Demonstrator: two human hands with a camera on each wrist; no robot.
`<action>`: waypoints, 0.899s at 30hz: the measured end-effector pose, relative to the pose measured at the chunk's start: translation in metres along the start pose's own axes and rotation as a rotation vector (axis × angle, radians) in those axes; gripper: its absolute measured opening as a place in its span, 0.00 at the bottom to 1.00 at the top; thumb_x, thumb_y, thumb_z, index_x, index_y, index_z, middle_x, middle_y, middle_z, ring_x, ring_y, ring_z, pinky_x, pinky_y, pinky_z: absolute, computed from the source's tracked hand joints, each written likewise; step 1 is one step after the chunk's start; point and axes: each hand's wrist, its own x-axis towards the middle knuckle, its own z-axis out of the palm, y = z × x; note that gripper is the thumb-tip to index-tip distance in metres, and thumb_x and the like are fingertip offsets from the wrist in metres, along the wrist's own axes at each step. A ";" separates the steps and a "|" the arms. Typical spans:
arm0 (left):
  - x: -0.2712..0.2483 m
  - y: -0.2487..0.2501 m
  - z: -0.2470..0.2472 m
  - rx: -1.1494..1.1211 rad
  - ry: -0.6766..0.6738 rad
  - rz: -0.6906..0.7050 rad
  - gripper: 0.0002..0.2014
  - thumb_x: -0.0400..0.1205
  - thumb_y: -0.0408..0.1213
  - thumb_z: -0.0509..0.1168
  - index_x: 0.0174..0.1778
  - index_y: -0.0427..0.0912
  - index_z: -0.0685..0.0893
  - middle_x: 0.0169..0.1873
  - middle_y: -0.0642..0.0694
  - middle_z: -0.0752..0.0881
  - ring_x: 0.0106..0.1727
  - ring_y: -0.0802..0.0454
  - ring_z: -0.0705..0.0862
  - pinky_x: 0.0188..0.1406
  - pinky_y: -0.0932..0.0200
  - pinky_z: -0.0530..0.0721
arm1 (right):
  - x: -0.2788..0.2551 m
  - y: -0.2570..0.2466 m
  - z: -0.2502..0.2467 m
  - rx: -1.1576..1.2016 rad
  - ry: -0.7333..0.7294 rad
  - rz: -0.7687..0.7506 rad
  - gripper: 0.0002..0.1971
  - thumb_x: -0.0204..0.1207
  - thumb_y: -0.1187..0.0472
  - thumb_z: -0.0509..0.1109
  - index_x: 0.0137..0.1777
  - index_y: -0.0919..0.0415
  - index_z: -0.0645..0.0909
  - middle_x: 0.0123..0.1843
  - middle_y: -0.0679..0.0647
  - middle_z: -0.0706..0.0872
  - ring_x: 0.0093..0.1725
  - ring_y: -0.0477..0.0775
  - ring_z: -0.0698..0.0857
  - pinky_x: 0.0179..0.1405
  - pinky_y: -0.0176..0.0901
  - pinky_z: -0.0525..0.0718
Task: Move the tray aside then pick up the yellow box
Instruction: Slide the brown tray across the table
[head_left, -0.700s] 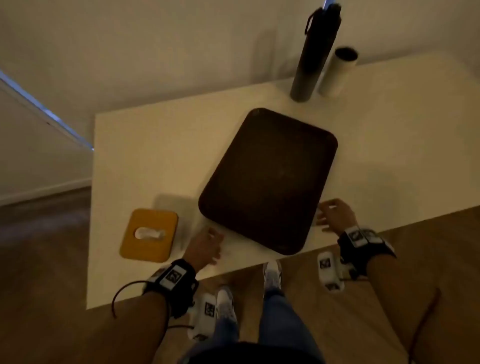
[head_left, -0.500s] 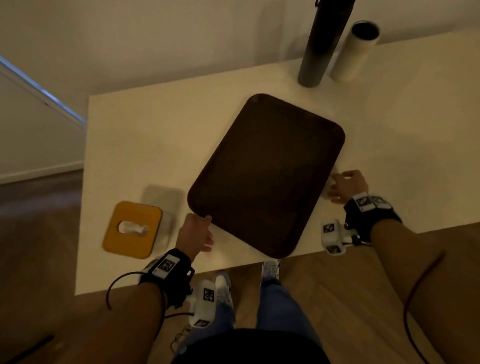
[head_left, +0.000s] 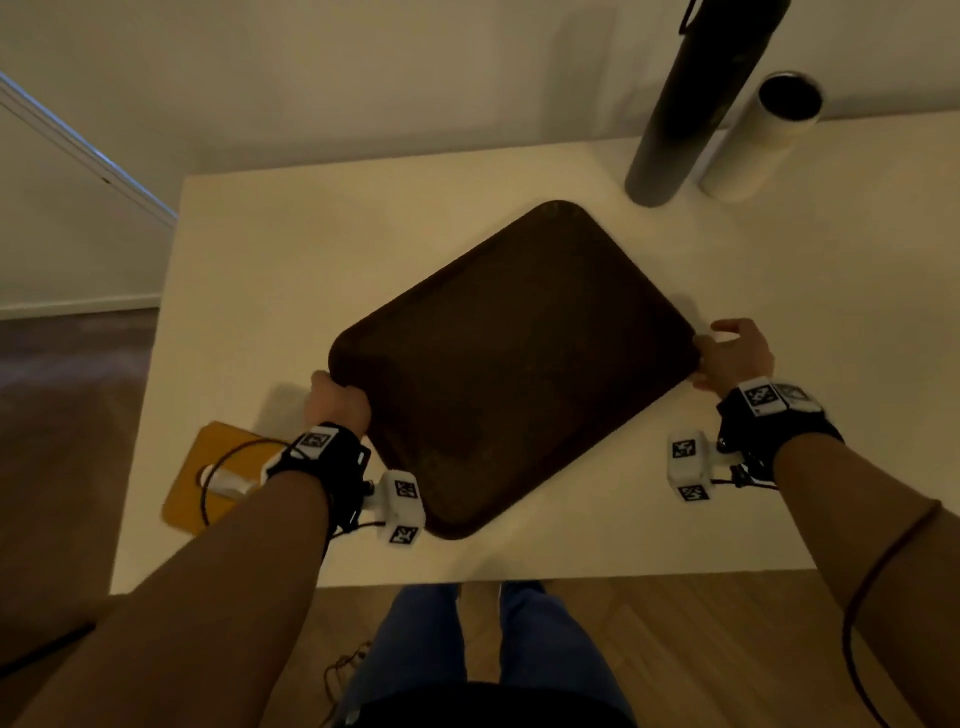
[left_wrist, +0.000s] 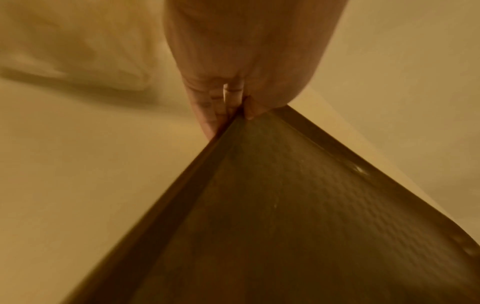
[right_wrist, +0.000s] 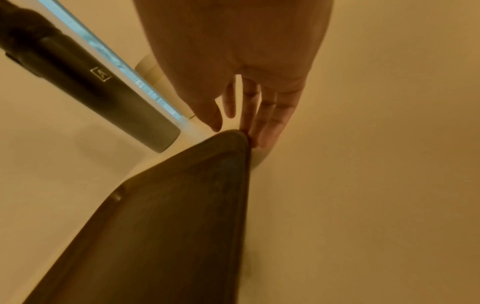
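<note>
A dark brown tray (head_left: 509, 364) lies slantwise in the middle of the white table (head_left: 291, 249). My left hand (head_left: 337, 400) grips its left corner. In the left wrist view the thumb sits on top of the tray (left_wrist: 298, 205) and the curled fingers (left_wrist: 207, 107) go under the rim. My right hand (head_left: 732, 353) is at the right corner, its straight fingers (right_wrist: 270, 121) touching the edge of the tray (right_wrist: 168, 226). The yellow box (head_left: 197, 467) lies at the front left, partly hidden by my left wrist. Whether the tray is off the table I cannot tell.
A tall dark cylinder (head_left: 691, 104) and a white tube (head_left: 763, 135) stand at the back right, close behind the tray's far corner. The table's front edge (head_left: 571, 579) runs just before my legs. Wooden floor lies to the left.
Both hands have moved from the table's front to the tray's two side corners. The left hand has taken hold of its corner. The tray has turned somewhat clockwise in the head view.
</note>
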 end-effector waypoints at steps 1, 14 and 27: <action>0.006 0.010 -0.002 0.030 0.011 0.013 0.20 0.80 0.32 0.55 0.68 0.33 0.73 0.64 0.28 0.82 0.60 0.27 0.84 0.59 0.36 0.85 | -0.002 -0.001 0.001 -0.044 -0.018 -0.042 0.18 0.76 0.60 0.70 0.66 0.60 0.79 0.51 0.64 0.86 0.41 0.67 0.88 0.49 0.67 0.91; 0.118 0.120 -0.024 0.139 -0.067 0.308 0.29 0.81 0.28 0.55 0.81 0.38 0.69 0.77 0.33 0.76 0.75 0.33 0.77 0.74 0.45 0.78 | -0.001 -0.010 0.051 -0.109 0.089 -0.119 0.16 0.77 0.65 0.66 0.62 0.53 0.84 0.40 0.55 0.84 0.42 0.72 0.88 0.48 0.68 0.90; 0.213 0.183 -0.022 0.161 -0.088 0.441 0.29 0.81 0.29 0.56 0.80 0.43 0.72 0.71 0.33 0.83 0.68 0.32 0.83 0.69 0.44 0.82 | 0.007 -0.036 0.097 0.003 0.175 -0.053 0.16 0.78 0.65 0.66 0.63 0.54 0.84 0.46 0.58 0.85 0.45 0.70 0.88 0.49 0.68 0.90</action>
